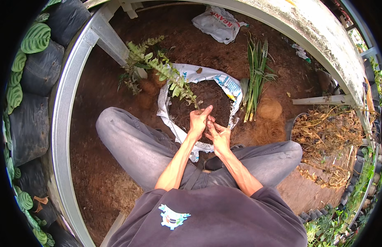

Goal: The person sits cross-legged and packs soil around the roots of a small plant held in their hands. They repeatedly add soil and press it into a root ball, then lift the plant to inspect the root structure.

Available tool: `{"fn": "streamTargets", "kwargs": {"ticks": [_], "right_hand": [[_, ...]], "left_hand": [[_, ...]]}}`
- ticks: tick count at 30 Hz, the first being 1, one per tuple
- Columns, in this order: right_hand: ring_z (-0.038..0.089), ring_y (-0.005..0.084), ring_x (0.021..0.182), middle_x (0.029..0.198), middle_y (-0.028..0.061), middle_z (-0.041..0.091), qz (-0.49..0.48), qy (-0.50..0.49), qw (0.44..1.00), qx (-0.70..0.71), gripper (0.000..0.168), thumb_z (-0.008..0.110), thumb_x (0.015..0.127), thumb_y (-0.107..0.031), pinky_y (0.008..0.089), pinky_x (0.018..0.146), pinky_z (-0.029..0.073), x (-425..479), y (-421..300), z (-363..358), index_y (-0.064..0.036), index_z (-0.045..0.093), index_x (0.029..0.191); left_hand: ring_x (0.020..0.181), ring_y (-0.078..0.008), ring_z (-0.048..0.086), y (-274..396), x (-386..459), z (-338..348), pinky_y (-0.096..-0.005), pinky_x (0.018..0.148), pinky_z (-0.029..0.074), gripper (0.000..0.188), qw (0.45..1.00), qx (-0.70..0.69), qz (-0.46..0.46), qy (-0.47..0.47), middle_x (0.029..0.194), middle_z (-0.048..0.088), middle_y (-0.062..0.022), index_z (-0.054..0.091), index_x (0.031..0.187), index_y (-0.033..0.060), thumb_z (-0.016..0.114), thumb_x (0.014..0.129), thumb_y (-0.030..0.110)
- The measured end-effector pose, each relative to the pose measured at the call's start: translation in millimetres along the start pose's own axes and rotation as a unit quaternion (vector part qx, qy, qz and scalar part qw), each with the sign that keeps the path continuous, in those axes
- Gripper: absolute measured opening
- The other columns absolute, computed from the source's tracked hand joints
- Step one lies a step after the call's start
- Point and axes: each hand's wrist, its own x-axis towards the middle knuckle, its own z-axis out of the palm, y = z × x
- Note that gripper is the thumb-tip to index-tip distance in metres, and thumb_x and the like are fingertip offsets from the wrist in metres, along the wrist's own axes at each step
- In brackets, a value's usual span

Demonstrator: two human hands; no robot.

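Note:
My left hand (pixel 198 123) is closed around the base of a leafy green fern frond (pixel 175 81), which leans up and to the left. Close beside it, my right hand (pixel 219 136) has bent fingers near the stem's lower end; whether it grips anything is unclear. Both hands are over a white plastic sack (pixel 162 106) with a rolled-down rim, between my legs. Dark soil (pixel 220 94) with fine roots fills the sack. Cut snake plant leaves (pixel 255 77) lie to its right, beside a ball of brown fibre (pixel 270 108).
More fern foliage (pixel 132 74) stands at the upper left. A crumpled white plastic bag (pixel 218 23) lies on the soil ahead. Metal frame bars (pixel 65 123) curve around me. Dry vines (pixel 326 132) fill a container at right; black plant bags (pixel 30 123) line the left.

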Motion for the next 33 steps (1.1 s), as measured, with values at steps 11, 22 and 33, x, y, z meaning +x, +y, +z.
{"fn": "streamTargets", "kwargs": {"ticks": [11,22,33], "right_hand": [[0.064,0.0126,0.089,0.107,0.0071,0.065,-0.093,0.027,0.995,-0.012,0.041,0.068,0.089,-0.011,0.0272,0.075,0.054,1,7,3,0.003,0.054,0.125],[0.057,0.0068,0.086,0.100,-0.0016,0.062,0.065,-0.039,0.997,0.031,0.038,0.058,0.096,-0.031,0.0268,0.073,0.049,3,-2,-1,-0.007,0.057,0.125],[0.064,0.0145,0.091,0.106,0.0113,0.066,-0.129,0.000,0.990,-0.051,0.042,0.070,0.086,-0.008,0.0257,0.081,0.053,4,-7,4,0.008,0.055,0.122]], "left_hand": [[0.072,-0.0187,0.065,8,-7,4,-0.0311,0.068,0.052,0.055,0.999,-0.012,-0.040,-0.026,0.080,0.068,-0.0134,0.070,0.085,-0.0057,0.064,0.088,0.049],[0.073,-0.0226,0.069,-4,2,-6,-0.0335,0.057,0.053,0.043,0.998,-0.051,-0.046,0.005,0.060,0.060,-0.0094,0.055,0.061,0.0043,0.067,0.089,0.035],[0.096,-0.0224,0.064,12,1,-7,-0.0364,0.086,0.051,0.068,0.994,-0.010,-0.027,-0.103,0.105,0.068,-0.0150,0.060,0.115,-0.0033,0.052,0.089,0.059]]}}
